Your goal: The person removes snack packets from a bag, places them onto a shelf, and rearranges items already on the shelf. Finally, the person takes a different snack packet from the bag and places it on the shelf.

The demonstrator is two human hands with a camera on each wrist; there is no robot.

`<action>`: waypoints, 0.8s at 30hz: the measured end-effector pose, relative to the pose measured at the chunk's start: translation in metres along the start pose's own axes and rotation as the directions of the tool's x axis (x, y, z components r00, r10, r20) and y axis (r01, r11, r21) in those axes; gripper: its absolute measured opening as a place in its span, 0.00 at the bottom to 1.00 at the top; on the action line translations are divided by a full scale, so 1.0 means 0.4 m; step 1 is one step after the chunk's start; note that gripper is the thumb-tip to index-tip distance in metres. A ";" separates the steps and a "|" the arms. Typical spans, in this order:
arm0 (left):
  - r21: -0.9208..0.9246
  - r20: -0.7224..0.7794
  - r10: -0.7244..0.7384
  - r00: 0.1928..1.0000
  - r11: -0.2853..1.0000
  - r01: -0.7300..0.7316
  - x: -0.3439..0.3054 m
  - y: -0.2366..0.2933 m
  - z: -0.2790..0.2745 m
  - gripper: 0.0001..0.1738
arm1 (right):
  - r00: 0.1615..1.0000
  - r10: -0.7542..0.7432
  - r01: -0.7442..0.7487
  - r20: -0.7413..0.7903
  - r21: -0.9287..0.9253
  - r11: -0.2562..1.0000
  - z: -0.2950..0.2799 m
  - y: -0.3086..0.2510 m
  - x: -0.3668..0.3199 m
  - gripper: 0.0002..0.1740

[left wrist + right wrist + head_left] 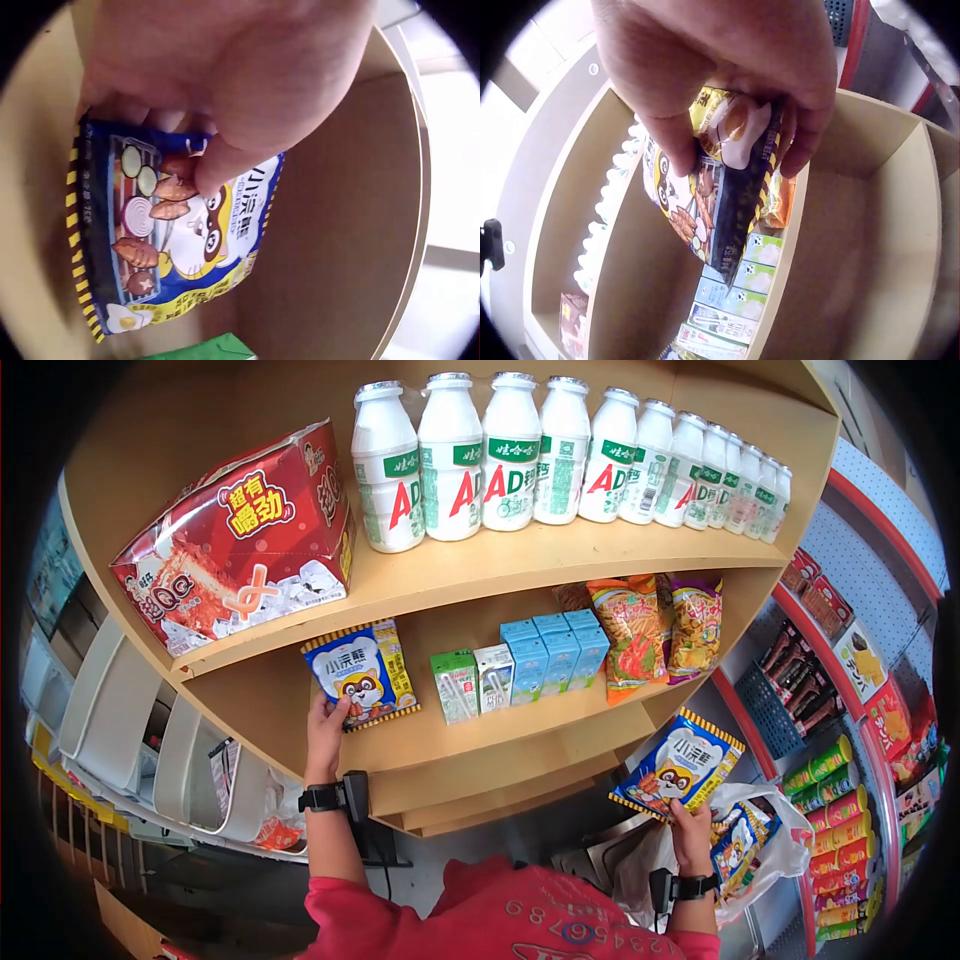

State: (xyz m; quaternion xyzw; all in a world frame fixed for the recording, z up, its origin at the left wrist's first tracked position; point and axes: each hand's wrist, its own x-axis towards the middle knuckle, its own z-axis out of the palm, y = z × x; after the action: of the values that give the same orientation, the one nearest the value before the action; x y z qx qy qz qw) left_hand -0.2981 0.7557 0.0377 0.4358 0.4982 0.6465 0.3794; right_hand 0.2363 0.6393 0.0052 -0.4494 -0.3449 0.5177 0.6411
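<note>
On the middle shelf's left end, a blue-and-yellow snack bag with a raccoon picture is pinched by the left hand. The left wrist view shows that hand with its thumb across the front of the bag. A matching bag is gripped by the right hand, in front of the shelf's right side. In the right wrist view, the thumb and fingers of the right hand pinch the end of this bag. More such bags lie in a white plastic bag beside the right hand.
Small drink cartons and noodle snack bags stand farther right on the same shelf. Above are a red box and a row of white bottles. Racks of snacks stand at the right, pale bins at the left.
</note>
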 end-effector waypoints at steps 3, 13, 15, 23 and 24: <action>0.172 0.023 0.002 1.000 0.985 -0.006 0.026 -0.023 -0.001 0.15 | 1.000 0.009 -0.009 -0.018 -0.010 1.000 0.004 0.007 -0.002 0.21; 0.907 -0.010 -0.092 0.996 0.418 0.047 0.139 -0.070 0.067 0.26 | 0.999 -0.018 0.018 -0.049 -0.002 1.000 0.039 0.008 -0.013 0.19; 0.964 -0.040 -0.091 0.995 0.259 0.062 0.133 -0.055 0.085 0.25 | 0.998 -0.021 0.021 -0.057 -0.003 1.000 0.041 0.007 -0.020 0.19; 0.932 0.202 0.046 0.978 0.297 -0.207 0.005 -0.019 0.113 0.30 | 0.994 0.001 -0.002 -0.113 -0.016 1.000 0.037 -0.006 -0.031 0.19; 0.953 0.171 0.037 0.985 0.250 -0.175 0.000 -0.031 0.117 0.31 | 0.994 0.003 -0.006 -0.105 -0.023 1.000 0.032 -0.009 -0.029 0.19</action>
State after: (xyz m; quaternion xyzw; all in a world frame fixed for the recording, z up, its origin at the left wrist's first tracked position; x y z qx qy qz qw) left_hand -0.2533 0.7729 0.0312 0.6445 0.7358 0.2072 0.0185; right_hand 0.2233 0.6308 0.0136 -0.4844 -0.3156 0.4907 0.6518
